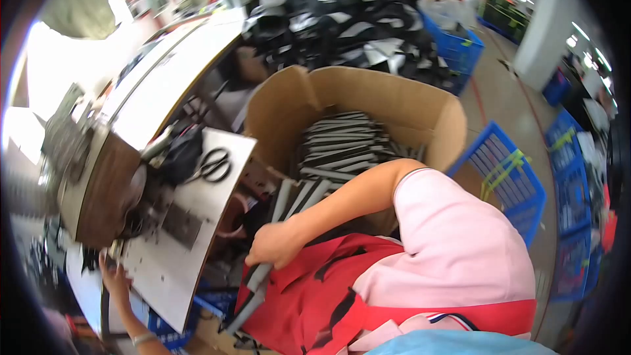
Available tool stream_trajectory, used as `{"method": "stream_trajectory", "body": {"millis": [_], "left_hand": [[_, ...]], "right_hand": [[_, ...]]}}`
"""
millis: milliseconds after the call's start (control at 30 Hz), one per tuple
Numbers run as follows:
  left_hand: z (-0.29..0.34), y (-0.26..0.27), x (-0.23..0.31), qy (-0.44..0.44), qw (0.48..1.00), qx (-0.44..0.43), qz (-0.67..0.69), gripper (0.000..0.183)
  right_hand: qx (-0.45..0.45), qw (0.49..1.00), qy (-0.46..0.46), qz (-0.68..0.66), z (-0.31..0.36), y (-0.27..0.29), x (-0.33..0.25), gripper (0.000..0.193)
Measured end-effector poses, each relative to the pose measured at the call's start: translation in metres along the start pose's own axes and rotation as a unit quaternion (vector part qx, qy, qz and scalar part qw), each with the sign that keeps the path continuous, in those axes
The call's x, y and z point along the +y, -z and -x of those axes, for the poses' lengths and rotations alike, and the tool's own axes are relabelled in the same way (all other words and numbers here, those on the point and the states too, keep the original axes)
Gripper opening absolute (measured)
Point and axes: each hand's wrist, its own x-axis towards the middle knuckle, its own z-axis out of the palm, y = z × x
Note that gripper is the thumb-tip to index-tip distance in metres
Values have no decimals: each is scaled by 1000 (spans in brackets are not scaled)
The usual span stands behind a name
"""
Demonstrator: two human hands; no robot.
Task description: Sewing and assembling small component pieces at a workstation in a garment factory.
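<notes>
My right hand (276, 244) is closed around a few long grey and black strips (253, 299), which hang down over the red apron (305, 289) on my lap. Beside the head of a sewing machine (98, 187), at the far left, my left hand (117, 281) has its index finger stretched up, with nothing visible in its fingers. A small dark piece lies close to that fingertip, but its kind is unclear. Black-handled scissors (213, 165) rest on the white machine table (158, 283). A large cardboard box (374, 82) ahead of me holds a stack of similar strips (342, 144).
Behind the box rises a big heap of black and grey cut pieces (335, 20). Blue plastic crates (506, 181) stand at the right, and another blue crate (453, 46) sits farther back. A long white table (177, 59) runs along the left. A pillar (542, 33) stands beyond the walkway.
</notes>
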Motion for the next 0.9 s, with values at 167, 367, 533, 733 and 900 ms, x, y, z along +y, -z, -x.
{"method": "stream_trajectory", "body": {"millis": [167, 367, 533, 733, 900], "left_hand": [[-15, -8, 3, 33, 999, 6, 5, 71], [-21, -1, 8, 72, 997, 31, 0, 72], [-54, 41, -2, 83, 994, 66, 3, 73], [-64, 53, 4, 55, 995, 83, -28, 68], [-11, 56, -48, -23, 996, -5, -81, 33]], "right_hand": [[-47, 999, -11, 19, 11, -1, -6, 35], [-51, 998, -24, 5, 18, -15, 5, 36], [-65, 998, 1, -3, 10, -18, 3, 42], [-76, 997, 7, 4, 7, -19, -4, 42], [-75, 997, 22, -4, 7, -15, -10, 36]]}}
